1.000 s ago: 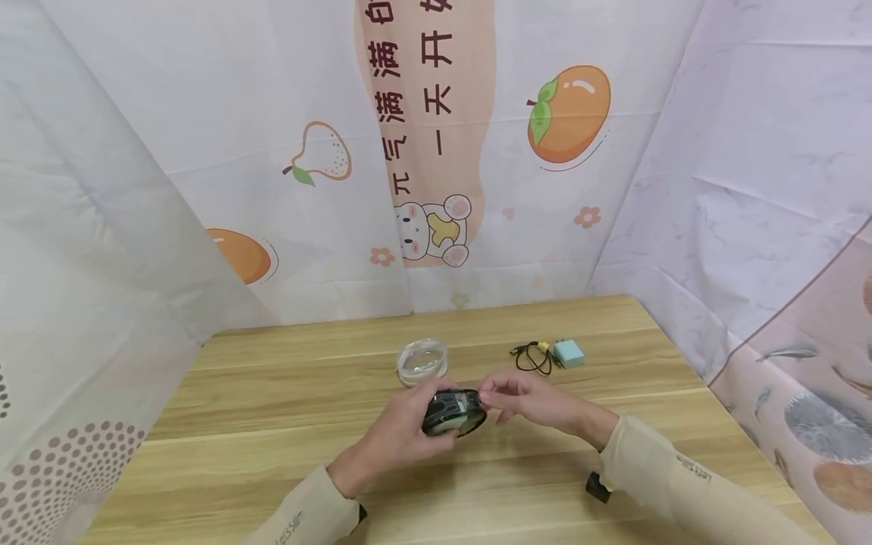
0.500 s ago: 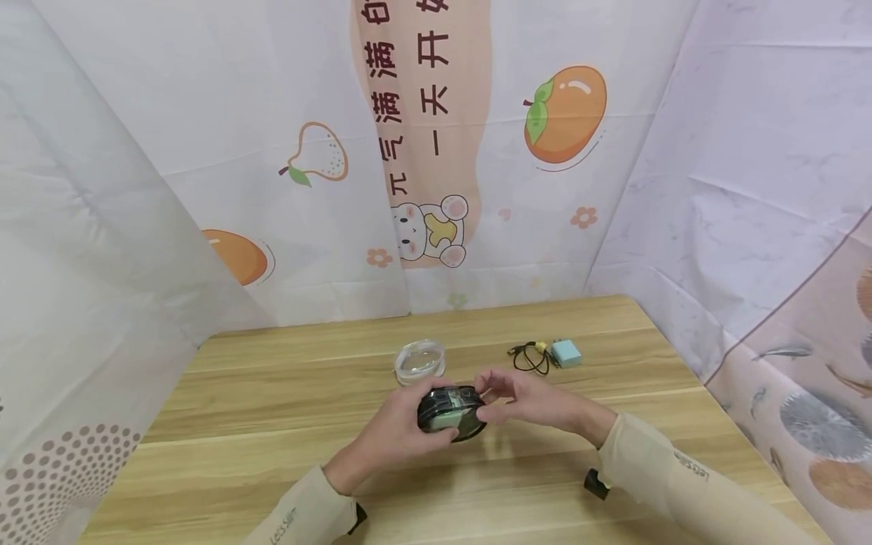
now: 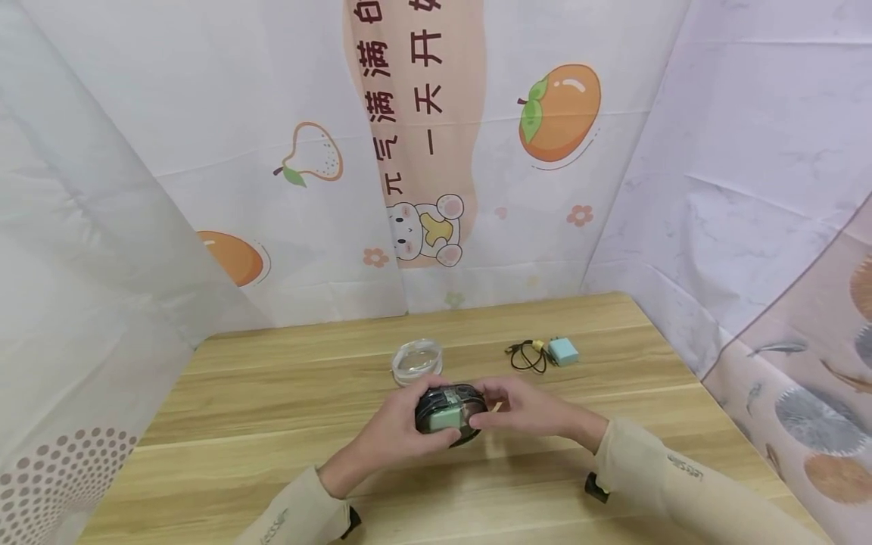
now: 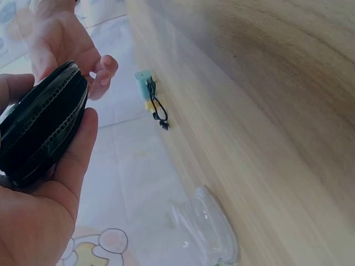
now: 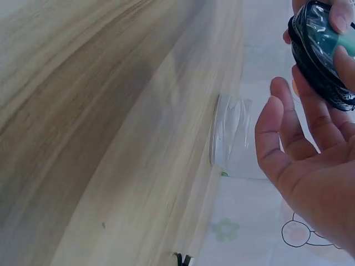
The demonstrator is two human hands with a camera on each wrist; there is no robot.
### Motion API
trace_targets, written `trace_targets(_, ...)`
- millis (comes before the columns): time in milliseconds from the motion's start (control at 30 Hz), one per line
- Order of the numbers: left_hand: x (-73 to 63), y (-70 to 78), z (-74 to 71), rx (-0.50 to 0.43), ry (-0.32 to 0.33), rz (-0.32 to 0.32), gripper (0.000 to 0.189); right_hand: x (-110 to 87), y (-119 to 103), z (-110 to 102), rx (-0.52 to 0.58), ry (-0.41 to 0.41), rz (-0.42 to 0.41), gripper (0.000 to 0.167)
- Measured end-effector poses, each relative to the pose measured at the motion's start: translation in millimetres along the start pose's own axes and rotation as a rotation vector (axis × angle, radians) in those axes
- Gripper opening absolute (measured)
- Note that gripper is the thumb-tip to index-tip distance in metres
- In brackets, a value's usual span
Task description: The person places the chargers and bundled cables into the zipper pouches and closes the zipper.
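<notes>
A small oval zip pouch (image 3: 450, 415), black-edged with see-through sides, is held above the table; something pale green shows inside it. My left hand (image 3: 398, 431) grips its left end, thumb across the near face and fingers behind. At the other end, my right hand (image 3: 527, 407) has its thumb on the near face and fingers at the upper edge. In the right wrist view, that right hand (image 5: 310, 149) pinches the pouch (image 5: 319, 55) with some fingers standing free. Zip teeth run along the pouch (image 4: 41, 124) in the left wrist view.
Behind the hands on the wooden table (image 3: 286, 409) lies a clear round pouch (image 3: 417, 359) with white trim. To its right are a black cable (image 3: 530, 356) with a yellow tie and a light blue charger plug (image 3: 563, 351). Printed cloth walls enclose the table's back and sides.
The pouch has tilted so that more of its face and the green content shows. My right thumb has moved down from its upper right edge onto the face. The left hand keeps its grip.
</notes>
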State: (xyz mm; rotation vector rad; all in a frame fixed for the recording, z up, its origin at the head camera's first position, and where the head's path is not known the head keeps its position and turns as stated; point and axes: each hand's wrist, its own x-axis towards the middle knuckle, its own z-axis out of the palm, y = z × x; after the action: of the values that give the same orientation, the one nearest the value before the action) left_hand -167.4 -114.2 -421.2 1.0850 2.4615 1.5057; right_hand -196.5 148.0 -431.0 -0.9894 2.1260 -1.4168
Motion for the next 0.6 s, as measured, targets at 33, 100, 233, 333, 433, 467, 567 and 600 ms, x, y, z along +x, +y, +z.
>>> trace_targets(33, 0.1, 0.3, 0.0, 0.006, -0.014, 0.001, 0.053, -0.1, 0.8, 0.3, 0.004, -0.002, -0.006, 0.031)
trace_targets(100, 0.4, 0.8, 0.2, 0.017, -0.042, 0.000, 0.053, -0.3, 2.3, 0.6, 0.012, -0.012, -0.010, 0.024)
trace_targets(233, 0.5, 0.2, -0.5, 0.021, -0.069, -0.020, 0.053, 1.5, 4.8, 0.2, 0.014, -0.035, -0.022, 0.019)
trace_targets(333, 0.1, -1.2, -0.7, 0.025, -0.062, -0.034, 0.054, 2.0, 5.4, -0.2, 0.009, -0.040, -0.025, 0.021)
trace_targets(433, -1.4, -4.0, 0.2, 0.065, -0.050, -0.007, 0.058, 2.0, 5.3, 0.0, 0.019, -0.041, -0.010, 0.022)
trace_targets(467, -2.1, -5.2, 0.6, 0.088, -0.042, 0.013, 0.060, 1.8, 4.9, 0.1, 0.025, -0.041, -0.003, 0.022)
trace_targets(567, -4.9, -6.0, 1.2, 0.174, -0.005, 0.072, 0.068, 1.4, 4.3, 0.7, 0.050, -0.043, 0.009, 0.022)
trace_targets(600, -5.6, -5.8, 1.2, 0.207, 0.009, 0.094, 0.071, 1.4, 4.1, 0.6, 0.065, -0.044, 0.015, 0.023)
